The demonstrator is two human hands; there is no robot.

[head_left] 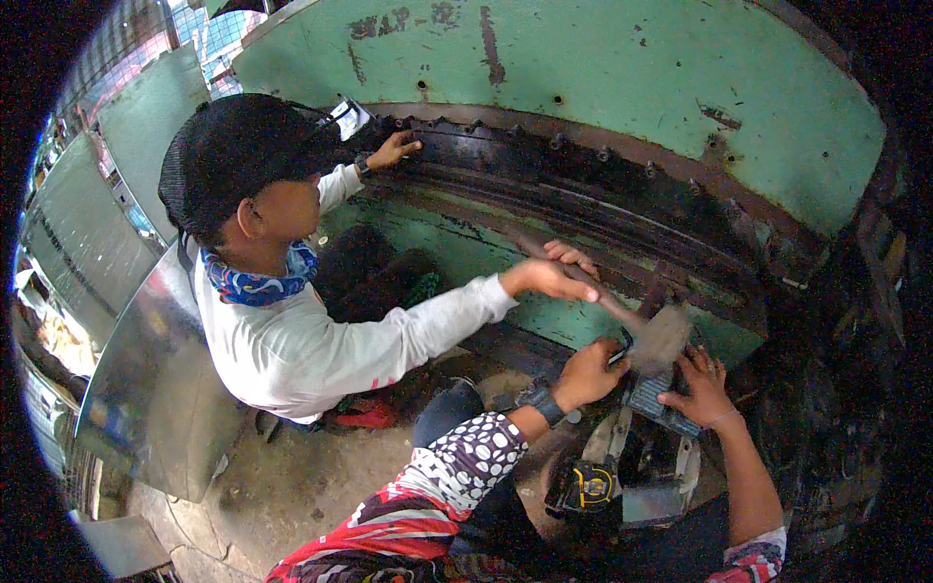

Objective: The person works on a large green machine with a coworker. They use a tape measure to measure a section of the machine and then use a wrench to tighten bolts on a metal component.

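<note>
My left hand [586,374], with a dark watch at its wrist, has its fingers closed around a thin dark bent rod [624,346] whose kind I cannot make out. Fingers apart, my right hand [704,391] rests against a ribbed blue-grey block [649,400], its thumb over the block's face. Just above that block and between my hands is the blurred grey head of a hammer [659,338]. A co-worker's hand [552,278] is at the hammer's long handle, and this person's other hand [394,151] touches a dark bar on the machine.
The large green machine [622,58] with a bolted dark beam [466,155] stretches across the far side. The co-worker in a white shirt [262,350] crouches at my left. A black-and-yellow tape measure [591,484] lies near my knees. Metal sheets [146,389] stand at far left.
</note>
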